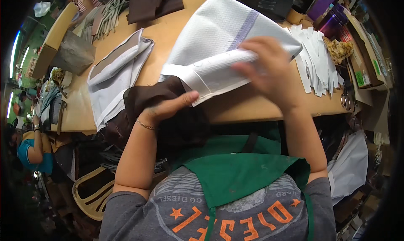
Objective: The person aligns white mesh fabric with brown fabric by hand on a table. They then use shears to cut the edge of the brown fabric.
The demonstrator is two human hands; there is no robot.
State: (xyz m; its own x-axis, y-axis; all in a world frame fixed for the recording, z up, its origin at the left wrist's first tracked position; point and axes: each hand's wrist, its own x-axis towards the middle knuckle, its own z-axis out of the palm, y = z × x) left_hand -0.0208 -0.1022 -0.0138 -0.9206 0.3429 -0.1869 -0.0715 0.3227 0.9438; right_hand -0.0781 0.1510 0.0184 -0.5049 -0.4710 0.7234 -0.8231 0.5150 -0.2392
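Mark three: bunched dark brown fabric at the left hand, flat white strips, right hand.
Bunched dark brown fabric (147, 95), head view: upper folds.
Flat white strips (316, 64), head view: pile's middle.
Right hand (272, 68), head view: back of hand.

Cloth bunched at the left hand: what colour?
The cloth by the left hand is dark brown; best seen in the head view.

Workshop, sewing type by the look: bench (248, 108) with bundled white strips (313, 58), scissors (346, 101), seamed white piece (210, 37); green apron (252, 173) worn; co-worker (35, 150) leftward, tube lights (16, 53).
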